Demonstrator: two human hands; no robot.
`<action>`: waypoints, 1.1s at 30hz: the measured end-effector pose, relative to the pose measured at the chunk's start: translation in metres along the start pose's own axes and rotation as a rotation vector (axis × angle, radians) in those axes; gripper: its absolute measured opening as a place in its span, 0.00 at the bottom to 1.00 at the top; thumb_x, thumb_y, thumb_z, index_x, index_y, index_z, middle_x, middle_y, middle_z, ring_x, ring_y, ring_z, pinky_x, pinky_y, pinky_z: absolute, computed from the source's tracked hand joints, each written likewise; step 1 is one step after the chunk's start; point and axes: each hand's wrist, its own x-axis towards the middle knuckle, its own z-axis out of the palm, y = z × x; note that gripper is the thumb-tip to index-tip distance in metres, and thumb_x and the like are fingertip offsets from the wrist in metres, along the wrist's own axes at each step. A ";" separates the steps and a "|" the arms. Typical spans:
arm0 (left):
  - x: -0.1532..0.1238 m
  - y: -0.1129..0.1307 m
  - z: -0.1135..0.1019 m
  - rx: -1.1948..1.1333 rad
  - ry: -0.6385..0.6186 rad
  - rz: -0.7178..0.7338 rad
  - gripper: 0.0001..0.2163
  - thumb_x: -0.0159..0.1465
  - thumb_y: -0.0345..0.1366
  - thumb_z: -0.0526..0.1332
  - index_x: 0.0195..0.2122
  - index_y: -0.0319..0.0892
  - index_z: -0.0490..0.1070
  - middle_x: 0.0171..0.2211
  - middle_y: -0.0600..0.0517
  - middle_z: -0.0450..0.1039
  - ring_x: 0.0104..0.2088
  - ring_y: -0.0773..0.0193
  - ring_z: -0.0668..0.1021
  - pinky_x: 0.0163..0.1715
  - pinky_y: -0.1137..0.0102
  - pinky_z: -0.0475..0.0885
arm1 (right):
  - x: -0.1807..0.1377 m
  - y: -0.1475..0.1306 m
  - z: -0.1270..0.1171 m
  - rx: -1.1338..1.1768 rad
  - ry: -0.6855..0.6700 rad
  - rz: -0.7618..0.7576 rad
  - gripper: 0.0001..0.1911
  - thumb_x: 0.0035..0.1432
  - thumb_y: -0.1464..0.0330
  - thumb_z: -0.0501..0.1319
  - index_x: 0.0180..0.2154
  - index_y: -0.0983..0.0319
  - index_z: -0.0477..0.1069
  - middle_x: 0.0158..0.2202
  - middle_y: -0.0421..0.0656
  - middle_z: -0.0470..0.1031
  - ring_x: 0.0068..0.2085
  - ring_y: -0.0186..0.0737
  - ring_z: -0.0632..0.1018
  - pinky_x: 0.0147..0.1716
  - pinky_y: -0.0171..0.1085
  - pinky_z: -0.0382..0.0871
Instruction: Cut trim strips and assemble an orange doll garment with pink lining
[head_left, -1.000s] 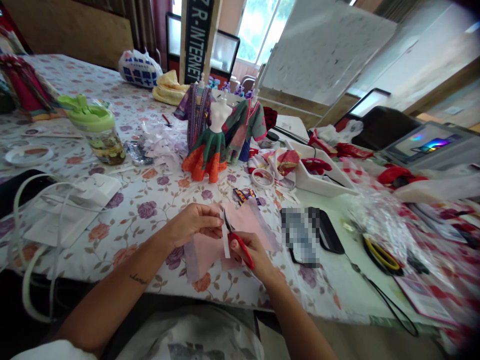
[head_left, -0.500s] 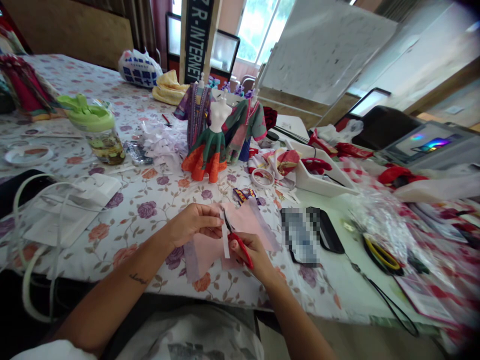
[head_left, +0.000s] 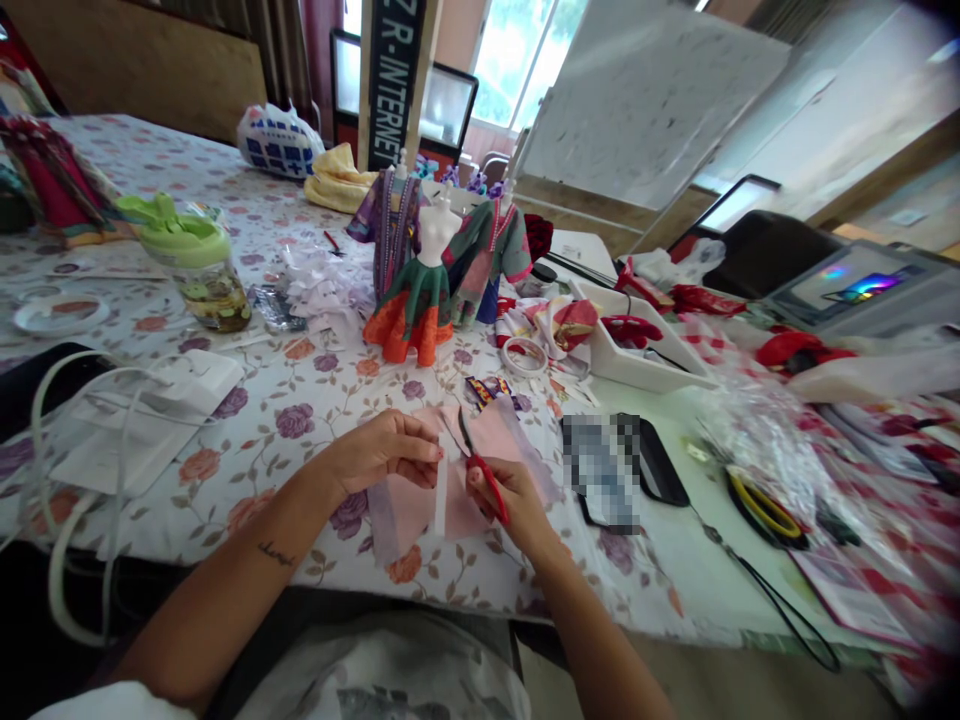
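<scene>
My left hand (head_left: 394, 450) pinches a narrow white strip (head_left: 441, 500) that hangs down between my hands; whether it is tape or paper I cannot tell. In my right hand (head_left: 510, 500) are red-handled scissors (head_left: 486, 478), their blades parted and pointing up and away, just right of the strip. Beneath both hands lies pink fabric (head_left: 501, 430) with a greyish-lilac border, flat on the flowered tablecloth (head_left: 300, 470). A small dark printed packet (head_left: 487, 392) rests just beyond the fabric.
Small dress forms in doll clothes (head_left: 411, 310) stand ahead. A green-lidded jar (head_left: 199, 265) and a white power strip (head_left: 150, 420) with cables are on the left. To the right lie a phone (head_left: 652, 465), a tape roll (head_left: 523, 356) and a white tray (head_left: 660, 365).
The scissors have moved slightly right, away from the strip, and their blades are now apart. The strip hangs a little lower and further left, still in my left hand.
</scene>
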 end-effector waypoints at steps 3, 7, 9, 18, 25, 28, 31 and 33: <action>0.000 0.003 0.001 -0.043 0.070 0.052 0.08 0.48 0.31 0.71 0.27 0.37 0.75 0.25 0.50 0.76 0.26 0.66 0.78 0.32 0.70 0.74 | 0.001 -0.001 -0.006 0.006 -0.015 -0.010 0.29 0.48 0.43 0.61 0.20 0.63 0.64 0.13 0.35 0.58 0.16 0.28 0.58 0.16 0.32 0.48; 0.002 0.008 -0.002 -0.132 0.256 0.260 0.08 0.48 0.31 0.71 0.28 0.38 0.75 0.25 0.55 0.72 0.25 0.73 0.73 0.30 0.76 0.70 | 0.002 -0.002 -0.011 0.102 -0.087 -0.107 0.29 0.54 0.44 0.56 0.21 0.64 0.68 0.14 0.37 0.61 0.16 0.30 0.62 0.18 0.32 0.51; 0.004 0.010 -0.003 -0.170 0.323 0.360 0.08 0.50 0.31 0.70 0.30 0.38 0.74 0.26 0.57 0.70 0.21 0.78 0.68 0.25 0.79 0.66 | 0.002 -0.003 -0.011 0.188 -0.119 -0.166 0.31 0.57 0.44 0.53 0.20 0.63 0.67 0.15 0.38 0.62 0.17 0.30 0.63 0.18 0.33 0.51; 0.004 0.000 0.013 0.097 0.110 0.397 0.41 0.52 0.28 0.69 0.63 0.46 0.48 0.40 0.49 0.77 0.42 0.63 0.77 0.44 0.68 0.69 | 0.006 0.005 0.012 0.661 -0.493 -0.059 0.37 0.58 0.40 0.45 0.23 0.65 0.70 0.15 0.37 0.59 0.16 0.30 0.63 0.19 0.33 0.53; 0.005 -0.005 0.015 0.161 0.143 0.407 0.43 0.51 0.30 0.70 0.64 0.44 0.47 0.33 0.53 0.76 0.36 0.65 0.77 0.41 0.70 0.70 | 0.012 0.008 0.019 0.695 -0.500 -0.032 0.37 0.58 0.40 0.45 0.25 0.66 0.72 0.16 0.38 0.63 0.17 0.30 0.65 0.17 0.31 0.52; 0.005 -0.003 0.017 0.178 0.179 0.403 0.43 0.52 0.31 0.69 0.64 0.42 0.46 0.32 0.53 0.76 0.34 0.66 0.77 0.40 0.70 0.70 | 0.013 0.009 0.019 0.672 -0.495 -0.049 0.37 0.58 0.41 0.45 0.24 0.66 0.71 0.16 0.39 0.63 0.17 0.30 0.65 0.15 0.30 0.51; 0.005 -0.003 0.019 0.221 0.238 0.391 0.42 0.52 0.32 0.69 0.64 0.41 0.47 0.31 0.53 0.77 0.33 0.66 0.78 0.39 0.70 0.70 | 0.012 0.008 0.020 0.629 -0.505 -0.044 0.36 0.58 0.41 0.46 0.25 0.66 0.71 0.16 0.38 0.63 0.17 0.30 0.65 0.16 0.30 0.51; 0.005 -0.002 0.018 0.284 0.306 0.403 0.41 0.52 0.33 0.69 0.63 0.40 0.48 0.30 0.53 0.77 0.32 0.65 0.78 0.38 0.71 0.70 | 0.009 0.005 0.020 0.562 -0.506 -0.051 0.35 0.56 0.40 0.48 0.25 0.65 0.71 0.17 0.38 0.64 0.18 0.30 0.65 0.16 0.30 0.52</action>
